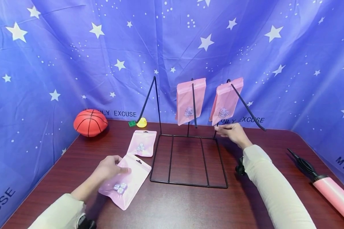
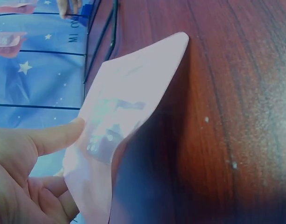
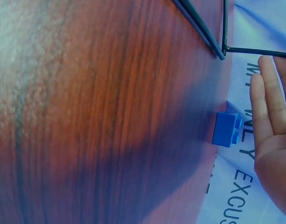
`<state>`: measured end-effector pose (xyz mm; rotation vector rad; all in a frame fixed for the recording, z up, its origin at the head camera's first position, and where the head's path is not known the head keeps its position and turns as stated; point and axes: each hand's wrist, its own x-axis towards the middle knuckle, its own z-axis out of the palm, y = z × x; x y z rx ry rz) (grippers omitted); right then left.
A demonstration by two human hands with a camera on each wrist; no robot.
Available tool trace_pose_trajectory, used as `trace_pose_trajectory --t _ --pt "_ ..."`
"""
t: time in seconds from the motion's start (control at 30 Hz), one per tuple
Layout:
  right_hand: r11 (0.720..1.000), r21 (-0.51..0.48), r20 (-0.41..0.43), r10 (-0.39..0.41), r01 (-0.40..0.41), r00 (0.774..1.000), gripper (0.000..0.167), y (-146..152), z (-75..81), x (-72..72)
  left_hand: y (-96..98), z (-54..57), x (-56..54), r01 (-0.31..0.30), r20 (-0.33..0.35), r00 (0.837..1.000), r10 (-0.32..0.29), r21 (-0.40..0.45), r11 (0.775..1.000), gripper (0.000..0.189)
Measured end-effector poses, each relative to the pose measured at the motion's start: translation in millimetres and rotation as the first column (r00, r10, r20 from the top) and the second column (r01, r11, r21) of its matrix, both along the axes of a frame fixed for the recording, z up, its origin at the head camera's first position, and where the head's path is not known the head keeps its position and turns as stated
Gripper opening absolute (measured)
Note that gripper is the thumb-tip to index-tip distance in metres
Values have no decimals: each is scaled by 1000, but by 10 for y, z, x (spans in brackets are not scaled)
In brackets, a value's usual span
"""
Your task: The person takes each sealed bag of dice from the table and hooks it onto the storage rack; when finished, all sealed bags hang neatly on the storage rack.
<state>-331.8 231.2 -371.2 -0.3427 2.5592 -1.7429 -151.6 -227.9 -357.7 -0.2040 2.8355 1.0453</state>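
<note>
My left hand (image 1: 110, 170) pinches a pink zip bag (image 1: 136, 181) of dice between thumb and fingers. The bag (image 2: 129, 88) is tilted up off the table in the left wrist view. Behind it, a second pink dice bag (image 1: 134, 141) lies flat beside a black wire display rack (image 1: 189, 184). Two hooks of the rack bear hanging pink bags, one in the middle (image 1: 184, 95) and one at the right (image 1: 232, 93). At the rack's right rear upright, my right hand (image 1: 233, 133) pinches the wire just below the hanging bag; its other fingers (image 3: 268, 93) stretch out straight.
A red basketball-patterned ball (image 1: 90, 123) sits at the back left. Near the rack's left hook are a yellow duck (image 1: 141, 122) and a green brick (image 1: 132, 123). Behind my right hand stands a blue brick (image 3: 224, 129). A pink hand pump (image 1: 333, 194) lies at the right.
</note>
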Motion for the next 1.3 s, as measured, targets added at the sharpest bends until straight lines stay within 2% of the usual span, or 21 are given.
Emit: trace_pose_trajectory --t 0.17,0.43,0.53,0.67,0.73,0.87,0.97,1.13,1.3 --pt "1000 -10 8 8 -8 1000 42 5 -1 -3 -10 62 10 29 -13 999 -29 3 1000 28" --pt "999 -30 -1 17 -17 1000 42 1 -4 4 27 177 58 10 -11 1000 -8 137 991 21" --pt "1000 -23 -3 15 -15 1000 43 -7 7 15 42 225 90 31 -33 999 -25 210 977 21" --pt "1000 -11 -4 12 -12 1000 43 -15 22 28 60 307 142 111 -79 993 -92 300 948 24" --pt "1000 -4 -3 10 -10 1000 43 -16 26 33 77 369 173 154 -99 987 -128 335 929 30" --pt "1000 2 1 4 -4 1000 43 -16 26 39 130 538 247 234 -143 971 -189 437 869 42" --pt "1000 1 2 5 -5 1000 43 -15 24 40 169 686 302 290 -203 955 -217 482 827 42" --pt "1000 -2 -4 10 -10 1000 42 -12 22 33 191 906 387 359 -304 923 -235 464 810 37" --pt "1000 -10 0 10 -10 1000 43 -7 21 25 217 1055 471 391 -381 895 -231 422 818 31"
